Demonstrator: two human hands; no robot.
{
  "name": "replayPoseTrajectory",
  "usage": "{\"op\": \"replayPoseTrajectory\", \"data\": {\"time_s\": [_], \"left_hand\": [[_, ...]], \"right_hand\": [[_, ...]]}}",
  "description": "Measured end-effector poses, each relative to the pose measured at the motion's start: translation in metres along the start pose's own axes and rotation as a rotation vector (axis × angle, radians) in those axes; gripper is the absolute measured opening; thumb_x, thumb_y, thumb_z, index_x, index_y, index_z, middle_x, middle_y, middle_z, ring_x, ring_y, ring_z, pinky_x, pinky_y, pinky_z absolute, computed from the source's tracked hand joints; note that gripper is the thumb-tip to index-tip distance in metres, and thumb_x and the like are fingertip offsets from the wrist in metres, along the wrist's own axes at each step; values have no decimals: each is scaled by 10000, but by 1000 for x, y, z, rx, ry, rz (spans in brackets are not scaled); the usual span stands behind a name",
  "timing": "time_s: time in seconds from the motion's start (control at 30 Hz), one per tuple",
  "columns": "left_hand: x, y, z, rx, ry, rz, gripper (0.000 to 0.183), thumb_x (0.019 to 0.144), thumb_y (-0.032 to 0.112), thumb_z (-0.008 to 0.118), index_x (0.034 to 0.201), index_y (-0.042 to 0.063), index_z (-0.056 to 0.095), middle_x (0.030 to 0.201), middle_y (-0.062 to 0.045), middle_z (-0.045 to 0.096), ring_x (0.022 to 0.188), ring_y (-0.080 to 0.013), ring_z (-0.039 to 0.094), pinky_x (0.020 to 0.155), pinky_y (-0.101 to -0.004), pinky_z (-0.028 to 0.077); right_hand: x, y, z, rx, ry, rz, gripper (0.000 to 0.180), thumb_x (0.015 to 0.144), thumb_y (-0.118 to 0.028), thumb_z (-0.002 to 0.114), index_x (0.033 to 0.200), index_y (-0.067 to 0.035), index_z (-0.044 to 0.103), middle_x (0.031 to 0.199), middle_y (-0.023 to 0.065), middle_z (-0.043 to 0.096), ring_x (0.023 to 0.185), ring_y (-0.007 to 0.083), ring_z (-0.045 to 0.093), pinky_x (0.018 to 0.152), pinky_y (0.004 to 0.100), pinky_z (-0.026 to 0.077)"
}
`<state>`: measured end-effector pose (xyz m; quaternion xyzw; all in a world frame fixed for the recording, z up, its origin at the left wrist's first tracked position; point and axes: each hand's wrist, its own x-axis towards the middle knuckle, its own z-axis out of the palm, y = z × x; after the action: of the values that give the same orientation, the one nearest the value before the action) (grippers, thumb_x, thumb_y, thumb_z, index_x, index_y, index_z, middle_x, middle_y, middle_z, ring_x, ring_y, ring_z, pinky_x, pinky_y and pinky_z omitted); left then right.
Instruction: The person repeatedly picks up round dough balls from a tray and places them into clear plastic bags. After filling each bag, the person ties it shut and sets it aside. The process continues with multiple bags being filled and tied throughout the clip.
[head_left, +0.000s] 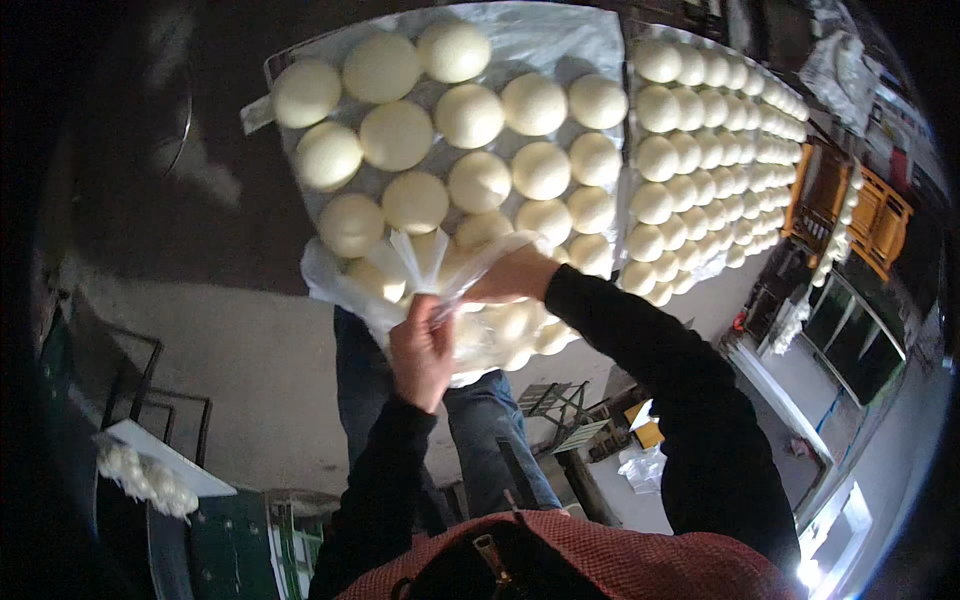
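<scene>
My left hand (422, 352) pinches the gathered neck of a clear plastic bag (480, 341) at the near edge of a rack lined with plastic sheet (540, 37). Just beyond it, my right hand (514, 274) grips a stretched part of the same bag's film. Two loose ends of film (420, 255) stick up above my left fingers. Pale round buns (469, 115) sit in rows on the sheet in front of me. More buns show blurred through the film below my hands; how many are inside the bag, I cannot tell.
A second rack of buns (697, 172) stands to the right, with a wooden chair (870, 210) behind it. At lower left, filled bags (142, 480) rest on a white board (172, 457). A folding stool (559, 412) stands near my legs.
</scene>
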<state>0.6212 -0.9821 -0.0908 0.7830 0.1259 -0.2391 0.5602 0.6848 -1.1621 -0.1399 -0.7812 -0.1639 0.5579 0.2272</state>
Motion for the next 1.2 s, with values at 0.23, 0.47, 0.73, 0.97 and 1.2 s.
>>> {"op": "replayPoseTrajectory", "data": {"time_s": [0.23,0.47,0.73,0.97,1.2], "left_hand": [[-9,-8,-39,-10,45,-194,132,807,55,604,897,36,509,720,-42,576,660,-111,551,616,-264,450],[-11,2,-47,-12,16,-102,230,746,15,642,923,59,502,658,-59,552,565,-148,543,548,-279,443],[-7,12,-46,-26,-66,-61,188,767,30,648,895,39,510,635,-23,544,538,-67,490,509,-226,411],[-6,8,-54,-131,-57,-64,166,779,39,641,882,40,511,616,-25,512,509,-84,464,490,-230,388],[-3,8,-54,-197,-24,-46,155,780,44,648,863,37,518,596,-21,488,500,-83,444,469,-237,366]], "right_hand": [[-55,-2,-2,-132,577,81,703,774,-502,609,1224,11,440,1225,254,465,1058,352,524,874,415,441],[-73,-29,-87,568,451,-39,476,800,-372,645,1106,-17,569,1021,157,628,885,269,627,783,336,506],[126,-72,-143,-255,847,358,1041,548,-700,674,1334,-93,362,1455,212,87,1328,482,-41,874,762,222],[159,-49,-167,-329,774,381,866,610,-692,627,1215,-79,531,1378,170,284,1308,419,138,891,628,356],[159,-23,-242,-105,427,227,897,588,-753,594,1106,-22,616,1073,188,616,992,302,594,848,356,456]]}}
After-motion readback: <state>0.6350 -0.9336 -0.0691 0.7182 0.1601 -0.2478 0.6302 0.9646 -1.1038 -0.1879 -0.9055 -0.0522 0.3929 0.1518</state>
